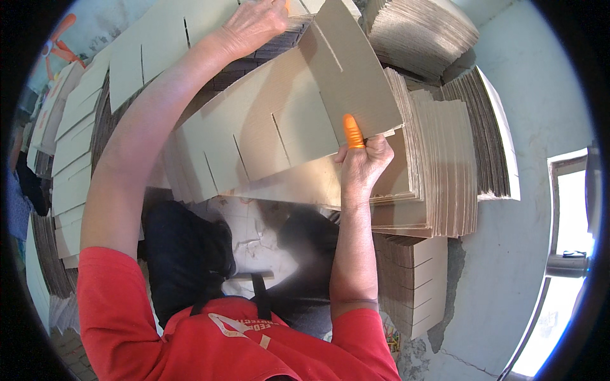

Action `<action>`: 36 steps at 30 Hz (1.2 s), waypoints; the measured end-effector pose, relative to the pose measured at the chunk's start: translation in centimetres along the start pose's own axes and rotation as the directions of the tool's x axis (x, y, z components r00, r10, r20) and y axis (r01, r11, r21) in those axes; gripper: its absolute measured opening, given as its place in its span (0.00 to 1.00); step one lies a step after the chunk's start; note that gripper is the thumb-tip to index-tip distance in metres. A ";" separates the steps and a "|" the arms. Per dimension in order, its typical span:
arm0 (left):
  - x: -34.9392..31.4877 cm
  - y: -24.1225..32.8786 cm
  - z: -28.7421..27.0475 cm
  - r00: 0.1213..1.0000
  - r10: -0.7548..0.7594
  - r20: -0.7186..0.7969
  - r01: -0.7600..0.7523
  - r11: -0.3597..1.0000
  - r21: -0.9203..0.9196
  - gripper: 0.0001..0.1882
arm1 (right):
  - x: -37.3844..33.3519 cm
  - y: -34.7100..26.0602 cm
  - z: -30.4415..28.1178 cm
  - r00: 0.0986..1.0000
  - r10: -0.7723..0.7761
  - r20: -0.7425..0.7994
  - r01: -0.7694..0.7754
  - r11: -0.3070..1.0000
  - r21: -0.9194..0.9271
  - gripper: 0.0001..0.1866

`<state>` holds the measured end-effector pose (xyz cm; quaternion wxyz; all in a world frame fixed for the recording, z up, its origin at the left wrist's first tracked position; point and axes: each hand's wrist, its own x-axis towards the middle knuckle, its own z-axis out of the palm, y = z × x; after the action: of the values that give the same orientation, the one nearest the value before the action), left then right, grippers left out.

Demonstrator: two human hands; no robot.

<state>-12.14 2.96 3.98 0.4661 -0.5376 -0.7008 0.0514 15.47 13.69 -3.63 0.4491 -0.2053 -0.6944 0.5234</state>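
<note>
Supporting the slotted cardboard sheet evenly should limit bending: right grip pinching its four-o'clock edge, left grip, near twelve o'clock, unclear.

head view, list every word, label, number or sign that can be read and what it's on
Red short-sleeved fabric shirt: pale chest lettering beside a white emblem, partly lost in folds; wording not copied here.
Pale flat cardboard stack at far left: faint reddish marks, too small to read.
Tan slotted cardboard sheet: no lettering visible.
</note>
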 end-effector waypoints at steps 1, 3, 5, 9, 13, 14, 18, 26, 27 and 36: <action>0.1 0.1 -0.2 1.000 -0.003 0.005 0.003 1.000 -0.011 0.07 | -0.1 0.0 -0.1 1.000 0.000 0.007 0.000 1.000 -0.004 0.13; 0.0 0.7 -0.9 0.999 0.031 -0.007 -0.031 0.999 -0.025 0.07 | -0.2 0.2 -0.1 1.000 0.015 0.019 -0.016 0.998 0.062 0.13; -0.2 1.5 -1.7 0.999 0.039 -0.009 -0.039 0.999 -0.035 0.07 | -0.3 1.0 -0.4 1.000 0.021 0.019 -0.023 0.992 0.122 0.12; -0.7 1.1 -2.2 0.998 0.014 -0.065 -0.015 1.000 -0.013 0.06 | 0.0 0.4 -0.4 0.999 -0.046 0.005 0.046 0.999 -0.029 0.12; -0.5 1.1 -2.8 0.999 -0.026 -0.045 0.023 0.996 -0.081 0.05 | -0.2 0.0 -0.2 0.996 -0.085 0.027 0.087 0.995 -0.051 0.15; -0.5 1.3 -2.9 0.999 -0.014 -0.046 0.010 0.997 -0.082 0.05 | -0.2 0.1 -0.2 0.994 -0.109 0.031 0.111 0.992 -0.061 0.17; -0.6 1.3 -3.3 0.994 -0.003 -0.110 -0.005 0.998 -0.070 0.05 | 0.1 1.1 -0.9 0.993 -0.119 0.027 0.121 0.986 -0.116 0.14; -0.3 3.8 -5.9 0.992 0.117 0.035 -0.115 0.991 -0.069 0.08 | -0.2 0.3 -0.1 0.993 -0.113 0.021 0.114 0.993 -0.029 0.07; -0.4 4.5 -6.6 0.989 0.145 0.034 -0.142 0.987 -0.079 0.08 | -0.2 0.7 -0.1 0.990 -0.143 0.010 0.143 0.987 -0.072 0.08; -2.6 11.0 -14.9 0.975 0.196 -0.105 -0.223 0.836 -0.501 0.12 | -1.0 -0.1 0.0 0.947 -0.284 0.154 0.320 0.886 -0.334 0.45</action>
<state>6.14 -0.92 4.45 0.3161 -0.7161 -0.6145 -0.0985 16.00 12.84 -3.94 0.4451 -0.1459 -0.8225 0.3228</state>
